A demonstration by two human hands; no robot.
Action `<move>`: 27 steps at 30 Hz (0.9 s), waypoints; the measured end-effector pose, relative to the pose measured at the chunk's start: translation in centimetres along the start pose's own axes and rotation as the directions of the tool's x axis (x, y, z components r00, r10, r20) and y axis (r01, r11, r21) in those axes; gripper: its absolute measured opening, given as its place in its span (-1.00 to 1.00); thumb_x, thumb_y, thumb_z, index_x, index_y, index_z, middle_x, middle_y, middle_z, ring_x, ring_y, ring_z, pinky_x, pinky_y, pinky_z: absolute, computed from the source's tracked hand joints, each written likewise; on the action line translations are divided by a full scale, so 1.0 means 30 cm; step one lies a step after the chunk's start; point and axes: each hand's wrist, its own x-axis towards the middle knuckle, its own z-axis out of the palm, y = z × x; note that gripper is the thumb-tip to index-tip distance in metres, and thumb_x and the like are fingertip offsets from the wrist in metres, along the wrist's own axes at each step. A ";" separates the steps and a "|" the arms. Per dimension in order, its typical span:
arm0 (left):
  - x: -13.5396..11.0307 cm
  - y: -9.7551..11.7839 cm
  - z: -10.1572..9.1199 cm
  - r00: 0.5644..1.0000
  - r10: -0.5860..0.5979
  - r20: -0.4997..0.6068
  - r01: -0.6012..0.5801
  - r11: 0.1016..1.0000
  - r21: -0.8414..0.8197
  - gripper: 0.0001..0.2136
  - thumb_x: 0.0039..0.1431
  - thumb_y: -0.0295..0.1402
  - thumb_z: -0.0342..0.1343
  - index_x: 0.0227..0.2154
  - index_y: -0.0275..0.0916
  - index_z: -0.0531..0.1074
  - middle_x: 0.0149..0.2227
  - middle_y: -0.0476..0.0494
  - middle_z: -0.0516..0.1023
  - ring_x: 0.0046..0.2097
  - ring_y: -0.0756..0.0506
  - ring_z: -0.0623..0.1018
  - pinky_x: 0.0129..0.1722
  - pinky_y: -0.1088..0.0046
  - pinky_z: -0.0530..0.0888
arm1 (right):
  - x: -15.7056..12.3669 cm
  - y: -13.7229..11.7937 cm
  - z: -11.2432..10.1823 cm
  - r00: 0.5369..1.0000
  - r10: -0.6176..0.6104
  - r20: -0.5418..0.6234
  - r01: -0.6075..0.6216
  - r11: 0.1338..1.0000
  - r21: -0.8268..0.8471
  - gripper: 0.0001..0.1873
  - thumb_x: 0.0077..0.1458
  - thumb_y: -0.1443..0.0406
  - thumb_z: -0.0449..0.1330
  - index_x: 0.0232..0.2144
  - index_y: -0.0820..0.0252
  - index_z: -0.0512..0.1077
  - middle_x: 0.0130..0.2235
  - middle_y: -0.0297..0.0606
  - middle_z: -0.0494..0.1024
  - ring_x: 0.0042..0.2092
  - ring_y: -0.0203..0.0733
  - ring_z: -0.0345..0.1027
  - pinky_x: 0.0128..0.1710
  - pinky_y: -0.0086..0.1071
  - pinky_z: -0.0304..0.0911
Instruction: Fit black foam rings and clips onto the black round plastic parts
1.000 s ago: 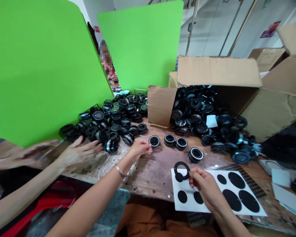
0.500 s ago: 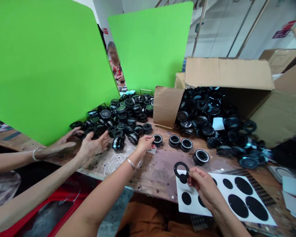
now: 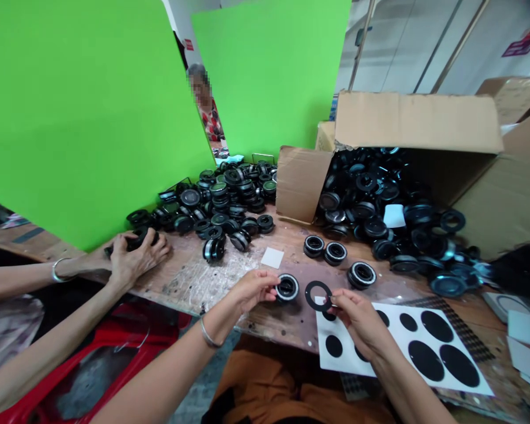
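Observation:
My left hand [image 3: 257,290] grips the near rim of a round black part with a pale ring on top [image 3: 287,288], just above or on the table; I cannot tell which. Between the fingertips of my right hand [image 3: 355,315] is a thin flat black ring sticker [image 3: 318,295], held up beside that part. Below my right hand lies a white sheet [image 3: 348,359] bearing several black discs. Three similar round parts with pale rings stand behind, one of them [image 3: 361,274] apart on the right.
A heap of black round parts [image 3: 229,194] lies at the back left. More spill from an open cardboard box [image 3: 417,121] at right. A co-worker's hands [image 3: 136,253] hold a dark part at left. A small white square [image 3: 272,257] lies on the table [image 3: 181,277].
My left hand has drawn the round part toward me, uncovering the white square. My right hand has brought the ring sticker slightly nearer it. The co-worker's hands have closed around a part.

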 end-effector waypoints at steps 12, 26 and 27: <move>-0.082 -0.130 0.012 1.000 0.013 0.009 -0.012 0.995 -0.102 -0.66 -0.07 -0.20 0.33 -0.37 -0.29 0.34 -0.50 -0.02 0.47 -0.47 -0.01 0.55 -0.43 0.47 0.53 | 0.048 0.054 0.126 0.996 0.047 0.070 -0.038 0.992 -0.124 -0.82 -0.26 0.27 0.28 -0.51 0.24 0.54 -0.45 -0.30 0.52 -0.37 -0.25 0.26 -0.31 -0.42 0.11; -0.071 -0.165 0.001 0.998 0.021 0.055 -0.011 0.986 -0.169 -0.71 -0.02 -0.23 0.30 -0.39 -0.29 0.34 -0.50 -0.03 0.48 -0.48 -0.01 0.57 -0.40 0.48 0.54 | 0.062 0.073 0.133 0.998 0.043 0.050 -0.031 0.975 -0.220 -0.79 -0.24 0.26 0.29 -0.47 0.27 0.52 -0.49 -0.34 0.46 -0.40 -0.27 0.19 -0.33 -0.42 0.06; -0.070 -0.166 -0.001 0.998 0.023 0.059 -0.012 0.986 -0.168 -0.71 -0.02 -0.23 0.30 -0.39 -0.30 0.34 -0.49 -0.04 0.48 -0.48 -0.01 0.57 -0.39 0.47 0.54 | 0.063 0.070 0.133 0.997 0.048 0.052 -0.035 0.973 -0.228 -0.79 -0.25 0.26 0.29 -0.48 0.27 0.52 -0.50 -0.34 0.45 -0.41 -0.28 0.18 -0.34 -0.42 0.05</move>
